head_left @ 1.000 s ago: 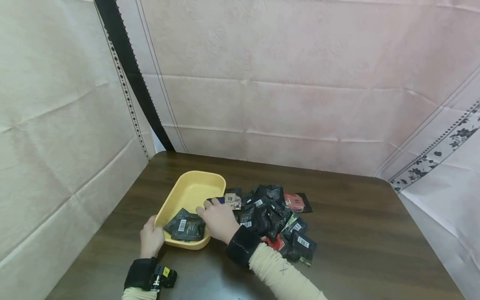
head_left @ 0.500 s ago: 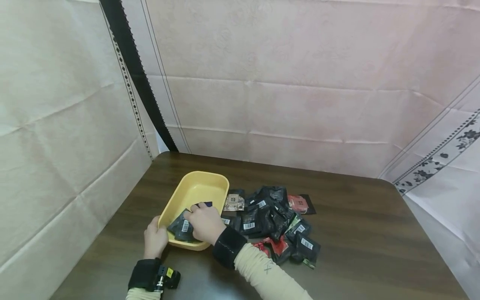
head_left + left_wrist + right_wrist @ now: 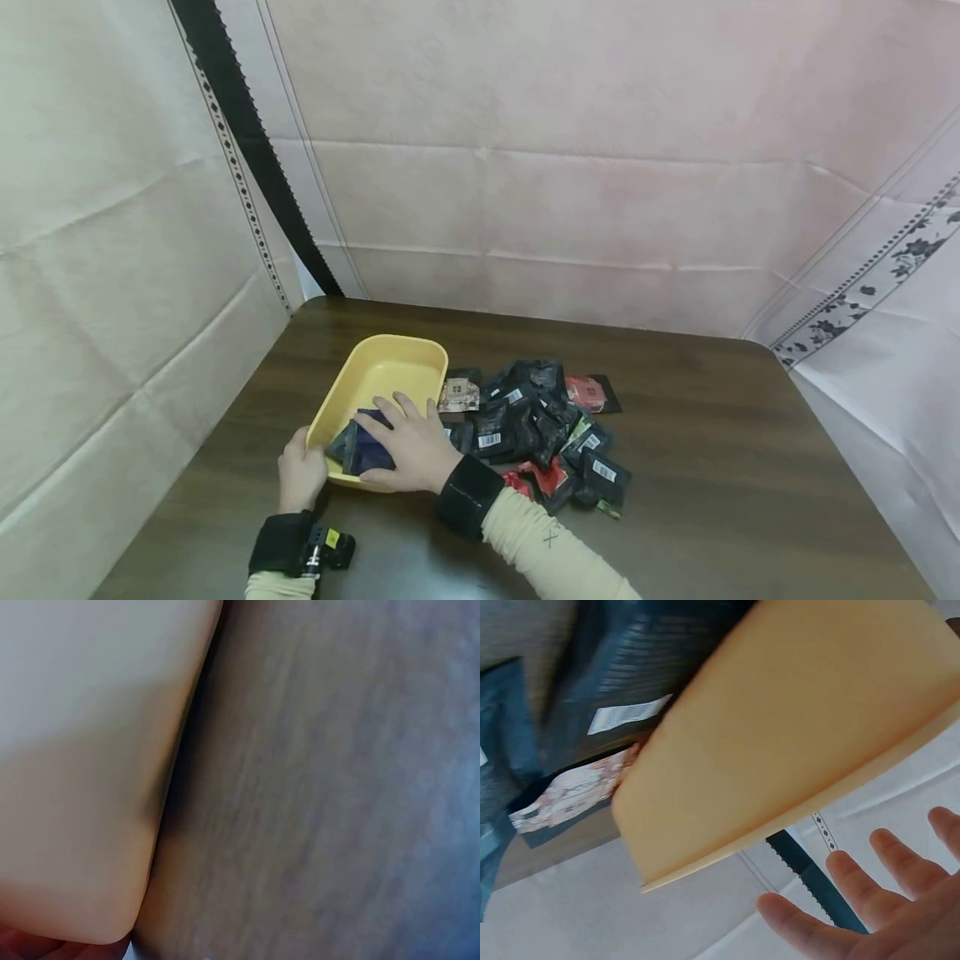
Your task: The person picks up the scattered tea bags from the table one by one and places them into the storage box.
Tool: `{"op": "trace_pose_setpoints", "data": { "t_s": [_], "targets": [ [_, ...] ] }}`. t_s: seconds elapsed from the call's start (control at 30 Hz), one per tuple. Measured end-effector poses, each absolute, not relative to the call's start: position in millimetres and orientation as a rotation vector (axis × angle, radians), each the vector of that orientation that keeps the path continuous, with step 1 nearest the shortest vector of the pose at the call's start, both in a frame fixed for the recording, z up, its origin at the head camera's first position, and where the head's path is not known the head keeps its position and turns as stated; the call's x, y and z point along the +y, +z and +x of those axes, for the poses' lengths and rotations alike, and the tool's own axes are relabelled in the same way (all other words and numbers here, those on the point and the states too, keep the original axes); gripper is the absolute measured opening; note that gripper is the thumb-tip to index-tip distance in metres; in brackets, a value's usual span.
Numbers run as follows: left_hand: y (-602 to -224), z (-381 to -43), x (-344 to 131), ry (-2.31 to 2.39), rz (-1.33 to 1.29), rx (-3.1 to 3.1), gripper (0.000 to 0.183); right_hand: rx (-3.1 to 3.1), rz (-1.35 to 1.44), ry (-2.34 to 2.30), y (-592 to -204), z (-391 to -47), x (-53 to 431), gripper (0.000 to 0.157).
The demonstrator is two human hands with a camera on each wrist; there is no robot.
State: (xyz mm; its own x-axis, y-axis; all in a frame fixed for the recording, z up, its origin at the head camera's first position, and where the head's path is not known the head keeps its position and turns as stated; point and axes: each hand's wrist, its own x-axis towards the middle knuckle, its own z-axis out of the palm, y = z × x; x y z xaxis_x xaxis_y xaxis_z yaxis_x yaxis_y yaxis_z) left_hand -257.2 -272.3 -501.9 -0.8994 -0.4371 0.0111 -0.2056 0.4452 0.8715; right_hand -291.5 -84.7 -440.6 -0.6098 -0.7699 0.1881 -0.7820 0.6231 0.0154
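Observation:
A yellow plastic bin [image 3: 401, 371] stands on the table's left half, its side filling much of the right wrist view. My left hand [image 3: 302, 475] grips the near-left rim; in the left wrist view only bits of its fingers [image 3: 45, 949] show under the bin's wall [image 3: 90, 787]. Spread over the near end of the bin is my right hand [image 3: 411, 446], its fingers straight and apart. Beneath its fingertips lies a dark purple packet [image 3: 369, 448], on top of dark packets [image 3: 337, 446] in the bin. The right wrist view shows four extended fingers [image 3: 855, 885] above the rim.
Right of the bin is a loose pile of black packets [image 3: 525, 425], some with white barcode labels. A packet with a beige print [image 3: 459, 395] lies against the bin, a red-printed one [image 3: 585, 393] at the back. Pale cloth [image 3: 562, 208] hangs behind the brown table [image 3: 712, 433].
My right hand has brought the purple packet from the bin's right rim into the near end, and its fingers have spread off it. My left hand keeps its grip on the rim.

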Motion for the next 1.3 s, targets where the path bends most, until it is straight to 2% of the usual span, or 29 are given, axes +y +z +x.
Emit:
{"op": "trace_pose_setpoints", "data": {
  "t_s": [0.97, 1.3],
  "targets": [
    [-499, -260, -275, -1.502, 0.616, -2.445, 0.043, -2.749, 1.406, -0.030, -480, -272, 41, 0.068],
    [-501, -261, -272, -1.484, 0.612, -2.454, 0.043, -2.861, 1.437, -0.040, -487, -268, 61, 0.064]
  ]
}}
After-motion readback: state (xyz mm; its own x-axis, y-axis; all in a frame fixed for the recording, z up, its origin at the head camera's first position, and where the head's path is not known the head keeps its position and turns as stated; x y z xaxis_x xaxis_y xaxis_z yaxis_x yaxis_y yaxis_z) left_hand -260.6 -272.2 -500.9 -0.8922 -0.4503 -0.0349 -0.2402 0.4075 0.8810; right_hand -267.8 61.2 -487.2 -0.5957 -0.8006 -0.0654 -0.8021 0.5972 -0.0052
